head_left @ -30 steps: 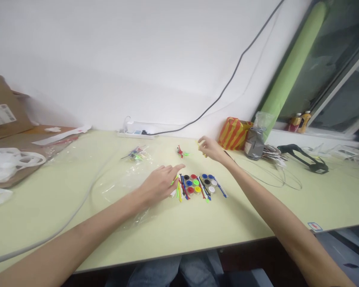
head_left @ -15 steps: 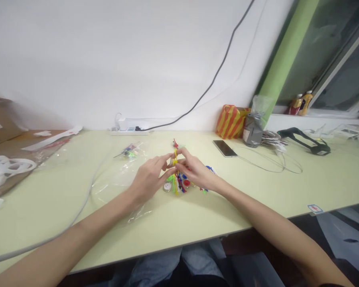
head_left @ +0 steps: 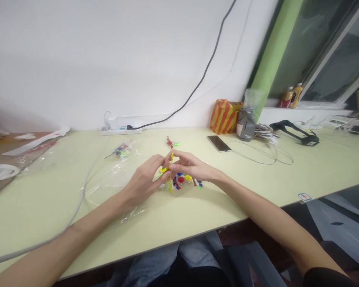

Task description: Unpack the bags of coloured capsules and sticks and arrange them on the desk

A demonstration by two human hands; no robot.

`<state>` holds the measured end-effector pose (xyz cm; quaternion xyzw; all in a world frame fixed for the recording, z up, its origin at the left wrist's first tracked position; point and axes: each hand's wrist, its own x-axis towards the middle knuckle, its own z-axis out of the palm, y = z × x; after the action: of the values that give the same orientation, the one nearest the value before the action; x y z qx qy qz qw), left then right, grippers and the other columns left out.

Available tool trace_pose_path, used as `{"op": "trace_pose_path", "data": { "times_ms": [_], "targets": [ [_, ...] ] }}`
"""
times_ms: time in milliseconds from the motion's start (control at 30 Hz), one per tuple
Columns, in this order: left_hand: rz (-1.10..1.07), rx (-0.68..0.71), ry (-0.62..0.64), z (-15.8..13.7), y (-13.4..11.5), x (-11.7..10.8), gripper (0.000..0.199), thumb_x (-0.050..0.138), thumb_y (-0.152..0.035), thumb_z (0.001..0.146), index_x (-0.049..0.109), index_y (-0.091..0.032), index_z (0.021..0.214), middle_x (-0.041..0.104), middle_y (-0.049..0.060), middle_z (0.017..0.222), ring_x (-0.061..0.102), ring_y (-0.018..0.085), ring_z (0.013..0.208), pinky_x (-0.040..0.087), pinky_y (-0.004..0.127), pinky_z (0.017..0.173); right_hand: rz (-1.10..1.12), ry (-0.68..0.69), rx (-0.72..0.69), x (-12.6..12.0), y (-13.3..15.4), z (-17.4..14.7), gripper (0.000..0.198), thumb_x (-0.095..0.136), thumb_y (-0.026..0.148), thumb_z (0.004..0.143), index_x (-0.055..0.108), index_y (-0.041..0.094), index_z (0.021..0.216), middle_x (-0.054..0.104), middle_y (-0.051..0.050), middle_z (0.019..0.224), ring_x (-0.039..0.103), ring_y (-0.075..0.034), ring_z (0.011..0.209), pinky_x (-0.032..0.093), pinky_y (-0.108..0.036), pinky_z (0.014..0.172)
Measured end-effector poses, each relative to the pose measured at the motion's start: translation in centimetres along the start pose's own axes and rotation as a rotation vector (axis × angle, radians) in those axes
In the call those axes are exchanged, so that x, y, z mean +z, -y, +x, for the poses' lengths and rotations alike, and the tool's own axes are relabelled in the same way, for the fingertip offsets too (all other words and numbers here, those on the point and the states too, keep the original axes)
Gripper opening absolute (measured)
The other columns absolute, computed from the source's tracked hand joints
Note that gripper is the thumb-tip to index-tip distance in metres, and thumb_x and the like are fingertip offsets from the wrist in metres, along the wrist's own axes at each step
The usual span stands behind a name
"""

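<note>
Both hands meet over the table, their fingertips pinching a small yellow plastic piece point(head_left: 172, 158) with a thin upright part. My left hand point(head_left: 148, 173) is closed on its left side, where a curved yellow part shows by the fingers. From the right, my right hand point(head_left: 190, 165) grips it between thumb and fingers. Under the hands lies a group of small coloured plastic parts, among them a red round piece point(head_left: 181, 179), a yellow round piece point(head_left: 188, 178) and several thin sticks. The fingers partly hide this group. A red plastic figure point(head_left: 169, 142) lies just beyond the hands.
A clear plastic bag point(head_left: 107, 175) lies left of the hands, near a small packet of coloured parts point(head_left: 122, 150). Behind are a power strip point(head_left: 121, 130), a phone point(head_left: 219, 143) and a striped bag point(head_left: 224, 116). A grey cable point(head_left: 83, 191) crosses the left side.
The view has turned slightly right, so things sit further left. The hands stay together; the yellow piece is turned, and its curved part now shows beside my left fingers.
</note>
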<state>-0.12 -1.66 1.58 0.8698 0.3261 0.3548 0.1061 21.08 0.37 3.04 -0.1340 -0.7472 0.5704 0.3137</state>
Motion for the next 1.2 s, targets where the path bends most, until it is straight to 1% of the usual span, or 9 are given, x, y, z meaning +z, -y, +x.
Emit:
{"op": "trace_pose_path", "data": {
  "times_ms": [167, 367, 500, 733, 833, 933, 1000, 1067, 1200],
  "targets": [
    [-0.300, -0.081, 0.029, 0.0, -0.6, 0.1, 0.020, 0.058, -0.031, 0.097, 0.045, -0.020, 0.085, 0.059, -0.003, 0.081, 0.059, 0.012, 0.073, 0.049, 0.027, 0.074, 0.004, 0.078, 0.068, -0.5, 0.4, -0.4, 0.031, 0.066, 0.046, 0.096, 0.061, 0.016, 0.100, 0.072, -0.007, 0.089, 0.071, -0.017, 0.083, 0.055, -0.030, 0.077],
    [-0.260, -0.114, -0.035, 0.1, -1.0, 0.1, 0.016, 0.056, -0.035, 0.099, 0.053, -0.020, 0.099, 0.057, -0.003, 0.084, 0.055, 0.011, 0.075, 0.046, 0.026, 0.073, 0.173, 0.099, 0.071, -1.3, -0.1, -0.4, 0.042, 0.076, 0.046, 0.089, 0.056, 0.018, 0.114, 0.073, -0.008, 0.098, 0.073, -0.021, 0.093, 0.055, -0.037, 0.089],
    [-0.227, -0.073, -0.014, 0.0, -1.4, 0.0, 0.018, 0.046, -0.036, 0.102, 0.050, -0.020, 0.095, 0.055, -0.003, 0.077, 0.051, 0.012, 0.070, 0.043, 0.026, 0.069, 0.216, 0.104, 0.067, -1.0, -0.6, -0.3, 0.044, 0.074, 0.052, 0.089, 0.052, 0.021, 0.111, 0.072, -0.006, 0.095, 0.072, -0.020, 0.089, 0.055, -0.036, 0.084],
    [0.044, 0.108, 0.083, -0.3, 0.4, -0.5, 0.018, 0.034, -0.028, 0.100, 0.045, -0.021, 0.087, 0.051, -0.001, 0.074, 0.046, 0.014, 0.065, 0.040, 0.028, 0.065, 0.036, 0.048, 0.019, -2.0, -0.6, -0.6, 0.043, 0.054, 0.055, 0.100, 0.050, 0.019, 0.077, 0.047, 0.004, 0.062, 0.048, -0.011, 0.056, 0.044, -0.026, 0.062],
    [0.147, 0.147, 0.055, -0.2, 1.0, -0.9, 0.016, 0.037, -0.028, 0.098, 0.047, -0.021, 0.087, 0.054, 0.000, 0.073, 0.047, 0.015, 0.063, 0.040, 0.029, 0.064, -0.342, -0.098, 0.046, -4.0, 0.6, -1.1, 0.039, 0.051, 0.050, 0.102, 0.055, 0.018, 0.080, 0.054, 0.002, 0.064, 0.051, -0.012, 0.060, 0.042, -0.025, 0.064],
    [0.204, 0.193, 0.047, 0.0, 1.1, -1.1, 0.014, 0.039, -0.027, 0.096, 0.049, -0.021, 0.088, 0.058, 0.001, 0.073, 0.050, 0.016, 0.063, 0.040, 0.029, 0.062, -0.972, -0.331, 0.224, -6.8, 1.2, -1.9, 0.032, 0.052, 0.036, 0.099, 0.060, 0.017, 0.075, 0.064, -0.005, 0.070, 0.058, -0.015, 0.067, 0.041, -0.026, 0.068],
    [0.225, 0.231, 0.058, 0.0, 1.1, -1.0, 0.012, 0.040, -0.025, 0.096, 0.049, -0.021, 0.088, 0.059, 0.001, 0.073, 0.051, 0.016, 0.062, 0.040, 0.029, 0.061, -1.263, -0.366, 0.425, -8.8, 1.0, -2.6, 0.028, 0.055, 0.026, 0.094, 0.063, 0.016, 0.069, 0.068, -0.009, 0.074, 0.062, -0.018, 0.072, 0.039, -0.027, 0.067],
    [0.238, 0.263, 0.061, 0.0, 1.2, -0.9, 0.011, 0.041, -0.023, 0.096, 0.049, -0.021, 0.089, 0.058, 0.000, 0.071, 0.051, 0.016, 0.060, 0.040, 0.029, 0.060, -1.318, -0.245, 0.642, -10.4, 0.4, -3.1, 0.022, 0.059, 0.019, 0.087, 0.066, 0.015, 0.067, 0.071, -0.011, 0.075, 0.065, -0.020, 0.073, 0.040, -0.028, 0.065],
    [0.236, 0.255, 0.061, -0.2, 1.8, -0.6, 0.011, 0.042, -0.025, 0.096, 0.050, -0.021, 0.089, 0.056, -0.001, 0.069, 0.050, 0.016, 0.059, 0.039, 0.029, 0.059, -1.078, -0.090, 1.012, -11.7, -0.5, -3.9, 0.020, 0.059, 0.014, 0.082, 0.065, 0.013, 0.063, 0.071, -0.012, 0.066, 0.066, -0.020, 0.059, 0.046, -0.027, 0.056]
  ]
}}
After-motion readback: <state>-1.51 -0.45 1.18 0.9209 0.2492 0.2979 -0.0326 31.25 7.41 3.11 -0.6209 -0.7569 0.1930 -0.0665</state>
